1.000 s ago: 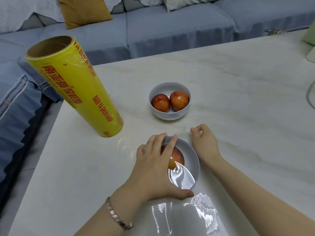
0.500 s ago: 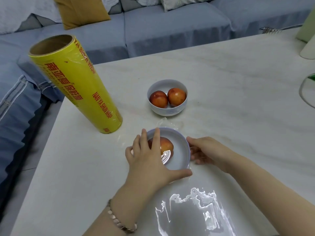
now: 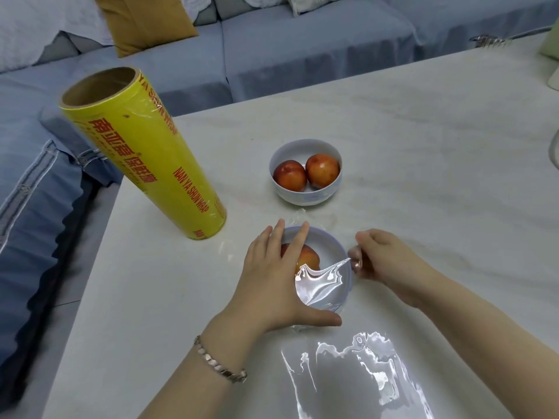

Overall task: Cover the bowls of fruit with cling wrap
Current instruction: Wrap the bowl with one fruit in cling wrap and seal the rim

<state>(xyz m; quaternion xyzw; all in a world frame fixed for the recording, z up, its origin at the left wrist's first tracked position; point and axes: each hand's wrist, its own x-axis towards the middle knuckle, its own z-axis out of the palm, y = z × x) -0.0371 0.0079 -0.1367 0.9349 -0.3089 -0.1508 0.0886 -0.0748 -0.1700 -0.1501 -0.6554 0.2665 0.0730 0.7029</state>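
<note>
A white bowl (image 3: 335, 249) with one red-orange fruit (image 3: 311, 257) stands near me, with clear cling wrap (image 3: 320, 285) stretched over its top. My left hand (image 3: 272, 279) lies flat across the bowl's left side, fingers straight on the film and thumb along the near rim. My right hand (image 3: 381, 258) pinches the film at the bowl's right rim. A second white bowl (image 3: 305, 195) holding two red fruits (image 3: 305, 175) sits uncovered farther back. The yellow cling wrap roll (image 3: 145, 167) stands upright at the left.
The pale marble table (image 3: 423, 164) has its left edge beside the roll. More loose film (image 3: 357, 373) lies on the table in front of the near bowl. A blue sofa (image 3: 302, 49) with a mustard cushion (image 3: 145, 22) runs behind the table.
My right hand has lifted from beside the bowl and now pinches the film at the right rim, pulling it taut. My left hand stays pressed over the bowl.
</note>
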